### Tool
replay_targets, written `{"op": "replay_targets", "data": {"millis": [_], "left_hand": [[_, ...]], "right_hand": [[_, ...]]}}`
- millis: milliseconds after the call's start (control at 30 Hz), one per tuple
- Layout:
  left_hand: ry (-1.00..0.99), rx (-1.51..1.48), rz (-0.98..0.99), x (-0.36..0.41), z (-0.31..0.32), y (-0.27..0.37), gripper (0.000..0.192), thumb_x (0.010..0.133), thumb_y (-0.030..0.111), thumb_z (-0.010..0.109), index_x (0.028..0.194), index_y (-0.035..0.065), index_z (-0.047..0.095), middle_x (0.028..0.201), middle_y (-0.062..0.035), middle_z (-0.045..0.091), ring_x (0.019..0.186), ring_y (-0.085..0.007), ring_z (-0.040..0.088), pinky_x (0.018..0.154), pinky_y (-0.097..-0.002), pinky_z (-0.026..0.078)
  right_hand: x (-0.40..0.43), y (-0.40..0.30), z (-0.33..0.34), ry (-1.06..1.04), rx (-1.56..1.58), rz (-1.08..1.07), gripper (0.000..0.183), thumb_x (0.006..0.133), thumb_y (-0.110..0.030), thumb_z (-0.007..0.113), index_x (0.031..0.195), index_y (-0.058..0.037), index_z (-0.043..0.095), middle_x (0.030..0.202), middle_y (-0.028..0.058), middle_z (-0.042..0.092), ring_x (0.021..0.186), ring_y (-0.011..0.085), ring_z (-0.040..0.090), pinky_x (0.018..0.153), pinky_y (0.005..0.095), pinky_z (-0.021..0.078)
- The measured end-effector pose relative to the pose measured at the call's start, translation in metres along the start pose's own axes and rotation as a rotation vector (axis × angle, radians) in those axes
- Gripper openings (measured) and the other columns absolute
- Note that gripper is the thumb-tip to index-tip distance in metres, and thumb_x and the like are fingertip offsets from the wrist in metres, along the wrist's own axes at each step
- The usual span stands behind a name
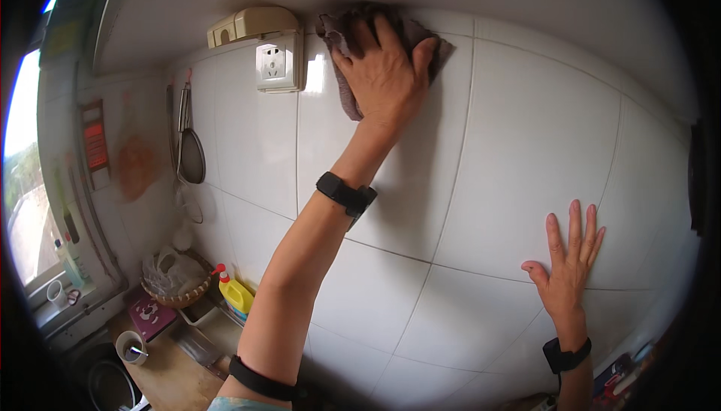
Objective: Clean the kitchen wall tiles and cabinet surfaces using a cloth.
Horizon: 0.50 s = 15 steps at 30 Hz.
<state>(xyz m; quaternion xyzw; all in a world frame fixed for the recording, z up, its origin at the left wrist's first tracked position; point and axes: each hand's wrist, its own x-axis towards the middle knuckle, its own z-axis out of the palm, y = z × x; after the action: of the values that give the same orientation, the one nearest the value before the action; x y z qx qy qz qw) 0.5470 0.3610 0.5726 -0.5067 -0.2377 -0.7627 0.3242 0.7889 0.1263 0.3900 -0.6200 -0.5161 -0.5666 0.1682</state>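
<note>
My left hand presses a dark grey-brown cloth against the white wall tiles, high up by the ceiling edge. Its fingers are spread over the cloth, which bunches up around them. Just left of the cloth is a white wall socket under a beige flip-up cover, raised. Lower down on the right, my right hand rests with its palm towards the tiles, fingers apart and nothing in it. Black straps circle both wrists.
A strainer hangs in the left corner. Below stand a woven basket holding a plastic bag, a yellow bottle with a red top, and a cup on the counter. A window is at far left.
</note>
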Motion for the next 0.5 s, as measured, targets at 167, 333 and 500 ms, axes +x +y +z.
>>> {"op": "replay_targets", "data": {"millis": [167,333,500], "left_hand": [[-0.178,-0.259,0.202,-0.022,-0.008,0.077,0.066,0.087,0.05,0.055,0.132,0.0023,0.044,0.134,-0.0213,0.043,0.118,-0.0411,0.044,0.105,-0.0591,0.021],[-0.51,-0.558,0.638,-0.101,-0.049,0.1,0.062,0.08,0.05,0.061,0.13,0.0141,0.052,0.137,-0.0116,0.042,0.135,-0.0363,0.03,0.112,-0.0594,0.016],[-0.589,-0.251,0.453,-0.185,-0.097,-0.006,0.064,0.085,0.06,0.049,0.127,0.0121,0.052,0.133,-0.0146,0.045,0.129,-0.0376,0.036,0.111,-0.0606,0.013]], "right_hand": [[-0.002,0.0,0.003,0.018,0.001,-0.009,0.08,0.079,-0.061,0.053,0.147,-0.0248,0.032,0.154,0.0139,0.022,0.141,0.0442,0.015,0.11,0.0655,0.0101],[-0.002,0.0,-0.003,0.003,0.001,-0.021,0.076,0.08,-0.054,0.058,0.145,-0.0195,0.036,0.153,0.0135,0.025,0.14,0.0414,0.019,0.11,0.0643,0.0112],[-0.007,0.003,0.008,0.008,0.013,-0.05,0.079,0.073,-0.04,0.07,0.143,-0.0182,0.04,0.152,0.0125,0.028,0.141,0.0342,0.023,0.112,0.061,0.0133]]}}
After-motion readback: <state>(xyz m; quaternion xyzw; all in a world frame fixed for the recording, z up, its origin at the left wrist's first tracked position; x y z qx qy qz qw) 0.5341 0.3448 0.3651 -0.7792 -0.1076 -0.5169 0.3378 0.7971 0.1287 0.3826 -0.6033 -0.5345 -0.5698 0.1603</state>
